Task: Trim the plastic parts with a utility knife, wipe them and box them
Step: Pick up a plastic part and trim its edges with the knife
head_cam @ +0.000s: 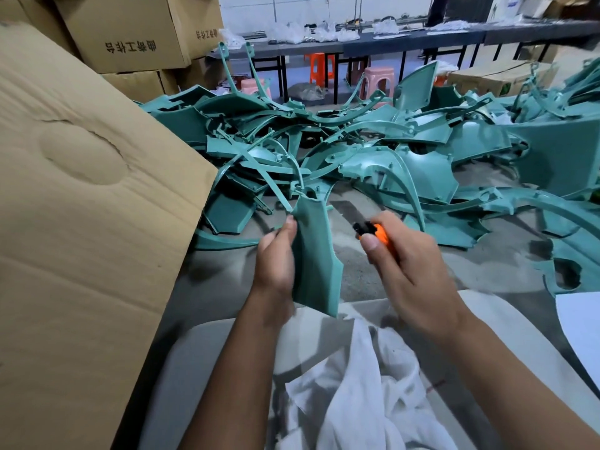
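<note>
My left hand (276,258) grips a teal plastic part (316,254) upright by its left edge; thin sprue strips still run off its top end. My right hand (409,264) grips an orange utility knife (376,233) with a black tip, held just right of the part and apart from it. A white cloth (363,384) lies crumpled on my lap below both hands.
A big heap of teal plastic parts (373,147) covers the floor ahead and to the right. A large cardboard box flap (84,203) stands at my left, with stacked cartons (130,34) behind. Stools and long tables stand at the back.
</note>
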### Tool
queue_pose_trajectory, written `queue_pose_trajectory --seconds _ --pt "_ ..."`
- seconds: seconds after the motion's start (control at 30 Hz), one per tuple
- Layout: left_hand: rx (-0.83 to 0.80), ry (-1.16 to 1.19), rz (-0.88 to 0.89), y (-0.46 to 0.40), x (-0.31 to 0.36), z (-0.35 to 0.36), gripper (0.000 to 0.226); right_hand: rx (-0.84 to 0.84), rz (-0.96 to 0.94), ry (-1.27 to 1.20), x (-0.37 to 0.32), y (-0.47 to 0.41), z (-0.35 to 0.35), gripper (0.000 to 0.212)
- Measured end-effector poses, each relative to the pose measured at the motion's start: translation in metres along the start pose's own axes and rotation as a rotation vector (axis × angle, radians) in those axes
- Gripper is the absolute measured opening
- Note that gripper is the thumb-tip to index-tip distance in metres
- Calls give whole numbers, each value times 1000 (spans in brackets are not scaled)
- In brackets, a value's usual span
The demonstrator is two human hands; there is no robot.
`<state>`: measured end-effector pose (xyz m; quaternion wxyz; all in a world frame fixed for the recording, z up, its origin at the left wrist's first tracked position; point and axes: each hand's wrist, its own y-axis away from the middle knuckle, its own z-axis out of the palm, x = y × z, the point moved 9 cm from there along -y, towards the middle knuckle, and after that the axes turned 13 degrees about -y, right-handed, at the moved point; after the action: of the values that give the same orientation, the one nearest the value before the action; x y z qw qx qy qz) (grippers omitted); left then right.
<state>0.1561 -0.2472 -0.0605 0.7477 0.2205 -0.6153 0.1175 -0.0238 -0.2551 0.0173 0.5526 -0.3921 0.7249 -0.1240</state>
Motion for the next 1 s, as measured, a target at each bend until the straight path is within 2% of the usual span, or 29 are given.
queue_pose_trajectory --seconds 0.37,0.47,0.57,0.67,0.77,0.83,0.87,0.9,0.97,1.0 --pt "-64 -100 -10 6 -3 12 41 -40 -72 101 -12 2 10 27" --pt "-38 -135 -10 1 -6 3 47 -82 -98 103 -17 2 14 28" --pt "-32 -165 -36 -4 -12 -5 50 -151 -120 49 -21 2 18 33" --pt "31 -243 16 -5 -7 -9 61 -210 -119 -63 -25 4 17 46" --pt "85 -163 -24 -7 -11 -17 70 -211 -107 -216 -32 6 16 57" --pt "29 -117 -92 -16 -16 -22 51 -153 -81 -314 -33 6 15 61" --pt "-82 -62 -162 -20 -22 -17 38 -114 -66 -318 -31 6 13 61" --pt "-286 81 -247 -16 -26 1 31 -82 -44 -298 -27 5 13 61" --pt "-594 341 -149 -8 -8 29 28 -36 44 -289 -14 5 13 57" --pt "-677 410 -98 -6 5 35 26 -19 99 -326 -6 4 13 55"
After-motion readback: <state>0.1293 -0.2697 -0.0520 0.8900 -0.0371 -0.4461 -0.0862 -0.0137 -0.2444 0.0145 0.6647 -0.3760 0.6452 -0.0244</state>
